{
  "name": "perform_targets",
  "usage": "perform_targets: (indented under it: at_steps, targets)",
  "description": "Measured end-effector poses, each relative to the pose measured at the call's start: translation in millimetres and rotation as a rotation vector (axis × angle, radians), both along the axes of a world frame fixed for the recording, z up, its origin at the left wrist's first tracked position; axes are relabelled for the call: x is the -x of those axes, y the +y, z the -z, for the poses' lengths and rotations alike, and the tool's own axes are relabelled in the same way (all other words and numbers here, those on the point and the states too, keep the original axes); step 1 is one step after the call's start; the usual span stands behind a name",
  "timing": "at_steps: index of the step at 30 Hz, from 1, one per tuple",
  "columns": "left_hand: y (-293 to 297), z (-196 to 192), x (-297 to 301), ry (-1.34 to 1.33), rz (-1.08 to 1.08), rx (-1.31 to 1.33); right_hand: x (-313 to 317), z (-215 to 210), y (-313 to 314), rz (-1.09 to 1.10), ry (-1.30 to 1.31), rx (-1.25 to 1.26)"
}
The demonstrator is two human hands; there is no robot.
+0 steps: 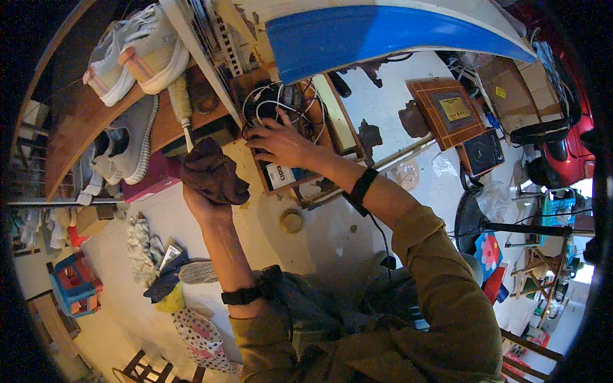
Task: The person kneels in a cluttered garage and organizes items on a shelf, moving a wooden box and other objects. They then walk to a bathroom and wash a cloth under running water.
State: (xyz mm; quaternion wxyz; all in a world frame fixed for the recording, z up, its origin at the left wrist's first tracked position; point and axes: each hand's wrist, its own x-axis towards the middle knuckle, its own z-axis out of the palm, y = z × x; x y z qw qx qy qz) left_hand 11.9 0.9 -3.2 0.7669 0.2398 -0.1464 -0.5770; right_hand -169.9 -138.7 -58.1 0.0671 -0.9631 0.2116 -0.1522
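Observation:
My left hand is closed around a crumpled dark brown cloth, raised in front of the shoe shelf. A duster with beige bristles and a pale handle stands just beyond the cloth; whether my hand also grips that handle is hidden. My right hand reaches over a wooden drawer, its fingers spread at the near side of a tangle of white and black cables. Whether the fingertips touch the cables, I cannot tell. A small white box with dark print lies in the drawer below my palm.
Shoes fill the shelves at left. A blue panel arches over the far side. To the right are a wooden plaque and a small speaker. A tape roll and clothes lie on the floor.

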Motion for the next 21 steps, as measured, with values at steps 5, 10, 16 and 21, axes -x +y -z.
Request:
perform_targets:
  at_steps: [5,10,16,21]
  targets:
    - [1,-15,7,0.306,0.065,0.1,32,-5,-5,0.035,-0.018,-0.089]
    - [-7,-3,1,0.206,-0.015,-0.005,51,-13,-9,0.008,0.044,-0.229]
    - [-8,-14,14,0.103,-0.08,-0.087,36,-50,-5,0.177,-0.058,-0.244]
    - [-10,-12,14,0.208,-0.042,-0.06,-17,-22,-1,0.282,-0.13,-0.004]
